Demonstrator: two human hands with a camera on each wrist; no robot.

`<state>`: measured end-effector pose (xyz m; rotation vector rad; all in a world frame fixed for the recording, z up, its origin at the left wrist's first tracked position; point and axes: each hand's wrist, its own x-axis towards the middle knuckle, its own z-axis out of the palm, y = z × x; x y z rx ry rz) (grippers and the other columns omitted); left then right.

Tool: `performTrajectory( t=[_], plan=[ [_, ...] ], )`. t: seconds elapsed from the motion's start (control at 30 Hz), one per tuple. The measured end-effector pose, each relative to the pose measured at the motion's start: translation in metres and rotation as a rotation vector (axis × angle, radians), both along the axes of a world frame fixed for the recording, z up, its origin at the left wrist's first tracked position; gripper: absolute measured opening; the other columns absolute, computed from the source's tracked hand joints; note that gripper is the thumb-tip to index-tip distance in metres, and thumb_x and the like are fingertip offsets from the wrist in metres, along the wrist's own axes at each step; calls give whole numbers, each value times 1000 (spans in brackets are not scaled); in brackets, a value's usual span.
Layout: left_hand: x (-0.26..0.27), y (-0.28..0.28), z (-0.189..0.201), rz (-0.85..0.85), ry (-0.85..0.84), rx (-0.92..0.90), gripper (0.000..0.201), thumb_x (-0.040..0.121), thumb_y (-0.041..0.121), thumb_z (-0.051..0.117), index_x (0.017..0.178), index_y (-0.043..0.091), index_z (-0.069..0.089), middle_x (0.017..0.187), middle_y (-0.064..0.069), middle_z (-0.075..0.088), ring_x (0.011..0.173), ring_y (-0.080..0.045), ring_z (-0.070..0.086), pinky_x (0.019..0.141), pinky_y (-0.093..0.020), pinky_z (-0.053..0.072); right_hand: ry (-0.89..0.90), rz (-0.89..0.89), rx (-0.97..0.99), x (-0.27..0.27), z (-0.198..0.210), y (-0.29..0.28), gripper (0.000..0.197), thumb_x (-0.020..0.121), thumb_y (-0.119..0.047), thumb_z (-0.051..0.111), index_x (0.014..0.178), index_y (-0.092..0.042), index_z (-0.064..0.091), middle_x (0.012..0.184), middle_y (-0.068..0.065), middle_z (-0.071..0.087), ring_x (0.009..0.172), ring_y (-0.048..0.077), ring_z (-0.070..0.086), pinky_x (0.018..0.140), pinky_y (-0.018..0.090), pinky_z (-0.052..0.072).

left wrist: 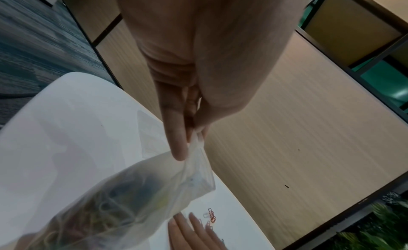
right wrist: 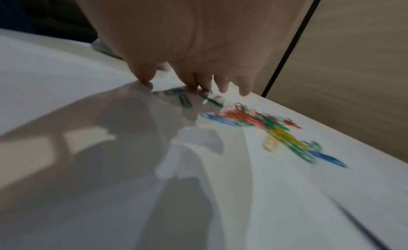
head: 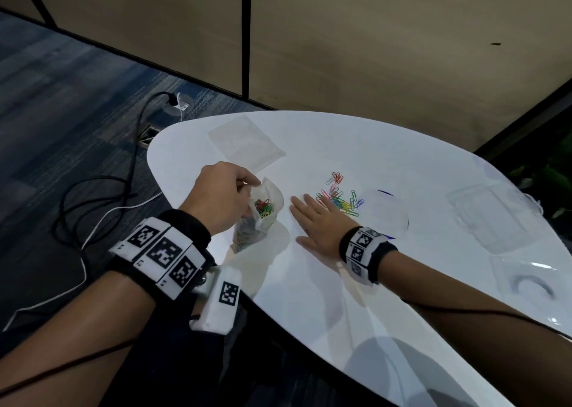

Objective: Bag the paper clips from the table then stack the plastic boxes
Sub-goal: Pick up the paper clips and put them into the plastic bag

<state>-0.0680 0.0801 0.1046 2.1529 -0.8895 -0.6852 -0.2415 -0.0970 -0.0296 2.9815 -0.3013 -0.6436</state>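
Loose coloured paper clips point(head: 339, 195) are spread in a small pile on the white table point(head: 325, 283), approx. mid-table, just beyond the right hand's fingertips. A few red ones sit slightly apart at the far side of the pile. More clips are seen inside a clear plastic bag point(head: 263, 213), held up at the table's near-left edge w/ its mouth open upward. The bag's top edge is pinched between thumb and fingers of the left hand point(head: 221, 199); the rest hangs below. The right hand point(head: 315, 224) is laid palm-down w/ fingers straight and spread, nothing grasped; in the right wrist view the fingertips point(right wrist: 192, 86) are seen touching the table and a green clip. The picture is blurred there.

A second, empty flat bag point(head: 246, 145) lies at the far-left of the table. Clear plastic boxes point(head: 489, 218) are set at the right, well apart from the clips. A round clear lid point(head: 387, 218) lies just beside the pile.
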Motion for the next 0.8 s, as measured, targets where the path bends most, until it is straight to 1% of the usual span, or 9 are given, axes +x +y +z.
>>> performTrajectory(
  t=[0.07, 0.17, 0.23, 0.3, 0.37, 0.47, 0.53, 0.67, 0.8],
  plan=[
    [-3, -1, -1, -2, 8, 6, 23, 94, 5, 55, 105, 12, 74, 96, -8, 69, 84, -26, 73, 90, -39, 59, -37, -8, -65, -13, 4, -12, 80, 88, -57, 0, 156, -16, 9, 165, 5, 3, 150, 34, 4, 119, 57, 7],
    [-6, -4, -1, -11, 8, 11, 23, 94, 5, 55, 105, 12, 74, 97, -10, 70, 84, -27, 73, 90, -39, 59, -25, -183, -90, -19, 3, -27, 64, 99, -49, 15, 155, -20, 11, 164, 5, 3, 148, 41, 7, 114, 61, 18],
    [-7, -6, -2, -16, 13, 11, 23, 95, 5, 54, 104, 13, 74, 98, -10, 69, 84, -28, 73, 90, -40, 59, -55, -299, -68, -17, 1, -31, 58, 101, -38, 33, 153, -21, 16, 162, 8, 10, 142, 43, 22, 106, 57, 35],
    [-8, -8, -3, -25, 22, 18, 24, 95, 6, 54, 104, 14, 74, 101, -10, 68, 84, -28, 73, 89, -40, 59, -132, -327, -47, -15, -1, -34, 56, 92, -20, 53, 144, -16, 32, 151, 10, 31, 124, 37, 45, 85, 43, 50],
    [-9, -10, -5, -36, 29, 20, 24, 95, 6, 53, 103, 15, 74, 102, -10, 68, 83, -28, 73, 88, -40, 60, -161, -314, -11, -9, 5, -34, 38, 83, -4, 59, 120, -10, 52, 126, 9, 51, 104, 30, 55, 68, 32, 43],
    [-12, -11, -5, -55, 20, 24, 25, 94, 5, 53, 103, 15, 74, 104, -10, 68, 84, -28, 73, 88, -40, 60, -161, -363, 31, -2, 15, -38, 17, 82, 3, 54, 89, -9, 62, 98, 10, 59, 85, 27, 57, 67, 29, 39],
    [-13, -12, -3, -66, 3, 31, 27, 94, 4, 51, 104, 14, 75, 105, -11, 68, 85, -28, 72, 88, -40, 59, -248, -530, 87, -4, 19, -47, 19, 84, -1, 54, 87, -13, 69, 93, 7, 65, 80, 23, 60, 69, 25, 45],
    [-18, -13, 1, -76, -30, 39, 30, 92, 2, 51, 104, 15, 75, 107, -10, 68, 87, -28, 71, 89, -39, 59, -567, -1048, 439, -20, 30, -68, 15, 81, -14, 74, 95, -15, 78, 94, -1, 75, 89, 14, 70, 92, 25, 53],
    [-25, -15, 5, -84, -89, 70, 32, 92, 3, 50, 108, 15, 75, 112, -8, 69, 102, -24, 65, 95, -33, 53, -826, -1406, 1084, -33, 57, -65, 16, 78, -1, 77, 94, -3, 76, 97, 19, 75, 80, 23, 74, 85, 33, 59]
  ],
)
